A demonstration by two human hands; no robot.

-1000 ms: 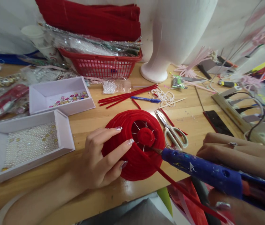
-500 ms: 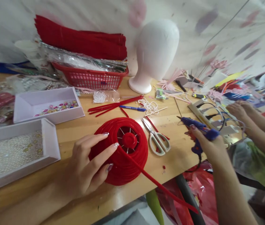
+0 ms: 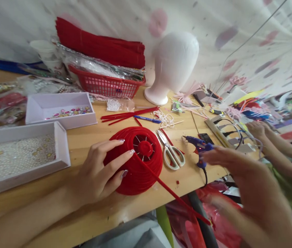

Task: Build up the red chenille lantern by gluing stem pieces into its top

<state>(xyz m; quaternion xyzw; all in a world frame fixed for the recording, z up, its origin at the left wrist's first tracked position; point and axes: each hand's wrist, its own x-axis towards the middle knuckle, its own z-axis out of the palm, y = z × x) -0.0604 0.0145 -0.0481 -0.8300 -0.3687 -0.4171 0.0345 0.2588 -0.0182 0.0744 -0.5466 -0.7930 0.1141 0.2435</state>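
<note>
On the counter (image 3: 89, 222), at centre, sits the wound red form (image 3: 138, 184), its opening upward, with a round red core (image 3: 145, 148) and pale spokes inside. The left hand (image 3: 94, 172) rests on the form's left side, fingers spread, not wrapped around it; one fingertip bears at the rim, near where the loose red strip (image 3: 178, 198) leaves the windings. The strip's far end extends beyond the counter edge. The right hand (image 3: 249, 186) is blurred, thumb and fingers apart, beside the glue gun (image 3: 202, 147); contact cannot be confirmed.

Recommended handling: apply light, even fingertip pressure at the rim to prevent the form from turning. Lay the strip flat against the adjacent turn, without twist. Treat the gun's nozzle as hot, since a small red light shows on its body. Route the strip clear of the scissors (image 3: 173, 157).
</note>
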